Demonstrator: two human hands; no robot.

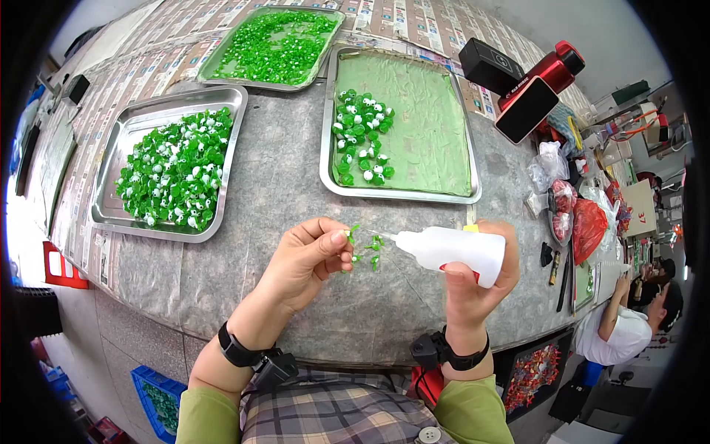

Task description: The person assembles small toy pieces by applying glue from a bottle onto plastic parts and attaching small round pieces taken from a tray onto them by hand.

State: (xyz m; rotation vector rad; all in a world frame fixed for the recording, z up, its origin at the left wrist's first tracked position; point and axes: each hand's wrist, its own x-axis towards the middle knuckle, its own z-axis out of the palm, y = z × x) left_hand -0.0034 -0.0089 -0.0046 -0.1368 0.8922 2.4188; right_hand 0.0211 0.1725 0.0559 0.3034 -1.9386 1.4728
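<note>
My left hand (314, 255) pinches a small green plastic piece (353, 231) between thumb and fingertips. In my right hand (484, 274) is a white squeeze bottle (451, 250), tilted nearly level, its thin tip pointing left at the green piece. Whether the tip touches the piece is too fine to tell. Just right of my left fingers, a few loose green pieces (375, 251) lie on the grey table cover (288, 163). Beyond my hands, a metal tray (473, 170) lined with green sheet holds round green-and-white pieces (362, 126) along its left side.
At left a metal tray (111, 189) holds a heap of green-and-white pieces; another tray (336, 29) at the back holds small green ones. A phone (526, 109) leans by a red bottle (551, 70) and black box (489, 65). Plastic bags (589, 229) lie right; another person (621, 325) sits beyond.
</note>
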